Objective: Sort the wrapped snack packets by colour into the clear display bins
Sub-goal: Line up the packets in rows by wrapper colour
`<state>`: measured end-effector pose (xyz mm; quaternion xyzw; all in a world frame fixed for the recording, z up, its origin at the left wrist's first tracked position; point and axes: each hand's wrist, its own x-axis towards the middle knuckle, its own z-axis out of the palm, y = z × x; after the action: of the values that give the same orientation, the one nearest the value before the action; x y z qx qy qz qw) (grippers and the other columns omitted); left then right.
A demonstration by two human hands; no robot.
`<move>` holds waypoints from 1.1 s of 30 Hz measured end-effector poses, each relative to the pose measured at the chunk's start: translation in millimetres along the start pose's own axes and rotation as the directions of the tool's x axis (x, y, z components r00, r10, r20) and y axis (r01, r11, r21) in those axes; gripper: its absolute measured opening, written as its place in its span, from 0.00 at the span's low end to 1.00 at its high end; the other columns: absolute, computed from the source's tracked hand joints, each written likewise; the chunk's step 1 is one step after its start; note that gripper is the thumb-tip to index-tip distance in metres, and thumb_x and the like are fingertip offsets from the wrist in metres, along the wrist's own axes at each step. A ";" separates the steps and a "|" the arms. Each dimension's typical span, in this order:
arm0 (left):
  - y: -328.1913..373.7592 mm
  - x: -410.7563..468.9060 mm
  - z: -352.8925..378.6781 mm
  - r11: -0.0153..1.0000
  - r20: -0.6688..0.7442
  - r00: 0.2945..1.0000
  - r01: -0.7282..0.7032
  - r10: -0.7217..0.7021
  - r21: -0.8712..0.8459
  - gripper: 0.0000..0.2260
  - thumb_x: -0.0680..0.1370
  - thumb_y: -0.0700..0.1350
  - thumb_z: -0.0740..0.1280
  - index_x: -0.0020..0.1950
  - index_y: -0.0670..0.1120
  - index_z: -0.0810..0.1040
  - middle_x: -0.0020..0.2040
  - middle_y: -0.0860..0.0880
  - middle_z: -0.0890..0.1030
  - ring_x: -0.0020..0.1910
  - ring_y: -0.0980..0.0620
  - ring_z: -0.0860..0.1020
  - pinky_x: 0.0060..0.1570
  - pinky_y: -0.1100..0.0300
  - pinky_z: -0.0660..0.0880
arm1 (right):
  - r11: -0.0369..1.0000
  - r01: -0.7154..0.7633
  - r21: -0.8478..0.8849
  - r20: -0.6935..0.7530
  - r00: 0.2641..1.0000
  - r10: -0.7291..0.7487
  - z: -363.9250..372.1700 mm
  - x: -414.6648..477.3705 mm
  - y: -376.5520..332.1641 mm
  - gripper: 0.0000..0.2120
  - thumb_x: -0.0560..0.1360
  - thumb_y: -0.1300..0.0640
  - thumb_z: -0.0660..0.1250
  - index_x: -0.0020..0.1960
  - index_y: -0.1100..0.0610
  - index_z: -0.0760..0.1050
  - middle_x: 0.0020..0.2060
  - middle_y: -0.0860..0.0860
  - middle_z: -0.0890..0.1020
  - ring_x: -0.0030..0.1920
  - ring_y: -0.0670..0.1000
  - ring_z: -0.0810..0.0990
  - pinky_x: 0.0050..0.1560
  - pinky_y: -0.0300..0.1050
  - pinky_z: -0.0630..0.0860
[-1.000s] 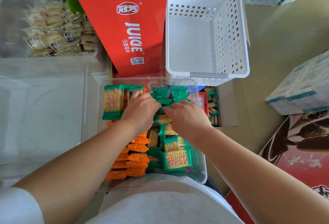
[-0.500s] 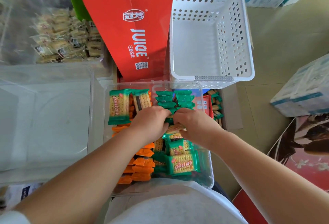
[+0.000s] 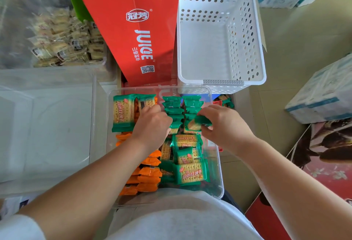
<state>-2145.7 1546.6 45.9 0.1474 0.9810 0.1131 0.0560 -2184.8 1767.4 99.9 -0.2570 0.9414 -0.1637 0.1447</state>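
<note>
A clear display bin [image 3: 216, 163] in front of me holds green cracker packets [image 3: 191, 174] on its right side and orange packets [image 3: 147, 173] along its left. Two upright rows of green packets [image 3: 182, 104] stand at its far end. My right hand [image 3: 224, 127] pinches one green packet [image 3: 198, 123] just above those rows. My left hand [image 3: 152, 125] rests with curled fingers against the left row, and whether it grips a packet is hidden. A larger green packet [image 3: 122, 113] leans at the bin's far left.
A big clear bin [image 3: 47, 125] sits to the left, and another bin of pale wrapped snacks [image 3: 64, 43] lies beyond it. A red juice carton [image 3: 137, 30] and a white perforated basket [image 3: 219, 36] stand behind. Boxes [image 3: 323, 95] sit on the floor at right.
My hands were together over the green rows; now they have parted, and my right hand has lifted a green packet up and to the right.
</note>
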 end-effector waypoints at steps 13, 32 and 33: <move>39.9 -22.1 26.7 0.979 0.218 0.956 -0.185 0.198 -0.080 0.09 0.81 0.47 0.67 0.55 0.42 0.78 0.48 0.46 0.78 0.48 0.45 0.77 0.43 0.52 0.77 | 0.901 -0.009 -0.433 0.072 0.996 0.045 32.4 11.2 -11.9 0.17 0.59 0.61 0.79 0.33 0.53 0.70 0.25 0.45 0.73 0.40 0.55 0.74 0.44 0.51 0.71; 40.3 -19.3 -11.8 0.987 0.322 0.946 0.078 -0.029 -0.139 0.05 0.79 0.44 0.65 0.53 0.46 0.77 0.48 0.48 0.77 0.47 0.46 0.78 0.46 0.51 0.78 | 0.860 0.069 -0.506 0.156 0.988 0.013 34.0 14.3 -6.2 0.09 0.62 0.64 0.74 0.36 0.51 0.80 0.35 0.48 0.73 0.50 0.58 0.72 0.55 0.57 0.64; 32.5 -25.0 -17.1 0.976 0.288 0.955 0.121 -0.066 -0.178 0.05 0.78 0.45 0.67 0.53 0.46 0.78 0.48 0.49 0.78 0.47 0.47 0.78 0.45 0.52 0.78 | 0.846 0.080 -0.527 0.173 0.985 0.015 33.8 15.8 -10.4 0.08 0.66 0.63 0.71 0.40 0.51 0.81 0.39 0.48 0.72 0.53 0.58 0.70 0.57 0.58 0.61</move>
<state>-2115.4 1565.8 72.1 0.1090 0.9533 0.1834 0.2140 -2181.3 1742.7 70.4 -0.3162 0.9294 0.1237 0.1450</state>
